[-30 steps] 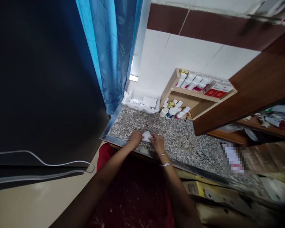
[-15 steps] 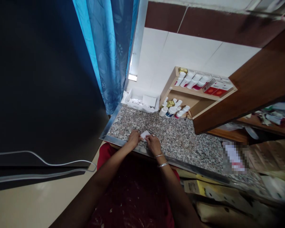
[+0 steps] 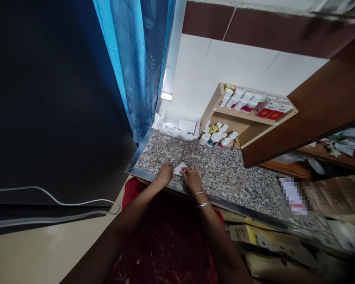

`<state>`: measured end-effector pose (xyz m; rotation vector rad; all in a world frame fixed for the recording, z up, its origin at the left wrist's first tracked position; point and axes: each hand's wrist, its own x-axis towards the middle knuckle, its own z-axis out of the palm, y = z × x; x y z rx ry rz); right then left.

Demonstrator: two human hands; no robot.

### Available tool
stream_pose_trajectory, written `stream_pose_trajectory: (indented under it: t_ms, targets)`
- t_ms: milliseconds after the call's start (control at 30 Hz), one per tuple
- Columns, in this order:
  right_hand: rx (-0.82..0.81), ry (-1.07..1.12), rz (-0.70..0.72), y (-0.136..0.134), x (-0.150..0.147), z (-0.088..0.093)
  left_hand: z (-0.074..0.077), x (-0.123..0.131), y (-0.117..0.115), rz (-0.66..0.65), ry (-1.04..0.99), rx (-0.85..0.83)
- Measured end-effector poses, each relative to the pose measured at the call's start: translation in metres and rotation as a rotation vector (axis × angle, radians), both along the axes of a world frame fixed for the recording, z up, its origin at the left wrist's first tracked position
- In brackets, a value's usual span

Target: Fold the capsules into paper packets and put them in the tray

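A small piece of white paper (image 3: pixel 180 168), roughly triangular in what shows of it, lies on the speckled granite counter (image 3: pixel 221 173) near its front edge. My left hand (image 3: pixel 165 173) is closed at the paper's left corner, its fingertips pinching the edge. From the right, my right hand (image 3: pixel 191 177) grips the paper's lower right side between thumb and fingers. Two silvery bangles circle my right wrist. Part of the paper is hidden under the right fingertips.
Behind the hands stands a white plastic basket (image 3: pixel 180 134) with papers. A wooden shelf (image 3: pixel 245 114) holds white bottles and red-and-white boxes, with more bottles (image 3: pixel 214 138) before it. A blue curtain (image 3: pixel 142 71) hangs left. A pixelated object (image 3: pixel 295 197) lies at right.
My left hand has shifted slightly left along the paper, and the paper now shows a more pointed, triangular outline. My right hand stays at its right side.
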<state>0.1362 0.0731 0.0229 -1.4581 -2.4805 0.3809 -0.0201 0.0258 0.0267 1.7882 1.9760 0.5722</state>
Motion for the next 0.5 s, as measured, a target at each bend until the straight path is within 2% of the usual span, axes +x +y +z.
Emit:
stream_pose_trajectory:
  t_ms: [100,200,367,500]
  targets:
    - [0.0,-0.002,0.001,-0.001,0.0,0.0,0.001,-0.001,-0.005,0.01,0.041,0.001]
    - [-0.017,0.009,0.014,-0.001,0.0,0.0,0.008,0.001,-0.007,-0.018,0.109,0.013]
    - [-0.042,0.042,0.067,0.002,0.004,-0.005,0.023,0.007,0.0,-0.166,0.209,0.041]
    - [-0.061,0.038,0.095,0.004,0.006,-0.006,0.025,0.015,0.011,-0.296,0.184,0.051]
